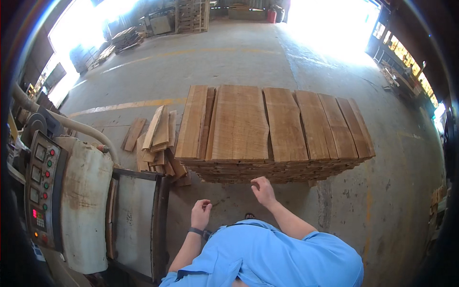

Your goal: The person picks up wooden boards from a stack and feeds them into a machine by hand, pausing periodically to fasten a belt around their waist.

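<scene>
A broad stack of brown wooden boards (239,122) stands on the floor in front of me, its top layer laid side by side with narrow gaps. My right hand (264,191) hovers by the near edge of this stack, fingers loosely bent and apart, with nothing visible in it. Whether its fingertips touch the boards I cannot tell. Lower and to the left, my left hand (201,214) is raised in the air between the stack and a machine, fingers loosely curled but not closed, holding nothing visible. A dark band circles the left wrist.
At left stands a worn machine (86,201) with a button panel (44,191) and a flat metal bed (135,220). Loose board offcuts (160,136) are heaped between it and the stack. A pale hose (86,129) curves behind the machine. Wooden pallets (192,16) stand far off.
</scene>
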Motion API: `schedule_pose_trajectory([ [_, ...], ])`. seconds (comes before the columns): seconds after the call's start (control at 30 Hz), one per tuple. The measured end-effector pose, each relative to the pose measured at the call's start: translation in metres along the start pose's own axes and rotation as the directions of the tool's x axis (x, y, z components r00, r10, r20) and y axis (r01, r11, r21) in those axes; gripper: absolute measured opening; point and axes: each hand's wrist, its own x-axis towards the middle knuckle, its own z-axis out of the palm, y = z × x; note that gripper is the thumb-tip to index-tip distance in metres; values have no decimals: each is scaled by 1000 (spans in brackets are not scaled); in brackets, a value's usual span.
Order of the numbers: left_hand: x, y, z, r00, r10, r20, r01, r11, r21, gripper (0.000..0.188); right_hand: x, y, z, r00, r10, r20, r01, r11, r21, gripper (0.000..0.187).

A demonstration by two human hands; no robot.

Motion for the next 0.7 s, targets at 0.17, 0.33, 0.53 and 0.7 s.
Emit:
schedule_pose_trajectory([
  [0.17, 32, 39, 35, 999, 32, 27, -33, 999, 12, 22, 28, 28, -36, 993, -74, -87, 68, 995, -77, 36],
  [0.33, 92, 55, 37, 993, 117, 23, -118, 988, 97, 27, 55, 42, -44, 990, -19, -143, 3, 993, -115, 50],
  [0.53, 178, 50, 45, 993, 96, 72, -106, 981, 160, 49, 78, 42, -26, 988, 61, -141, -84, 984, -158, 56],
  [0.7, 228, 56, 70, 991, 107, 76, -124, 948, 293, 79, 100, 42, -7, 964, 227, -136, -244, 962, -123, 61],
])
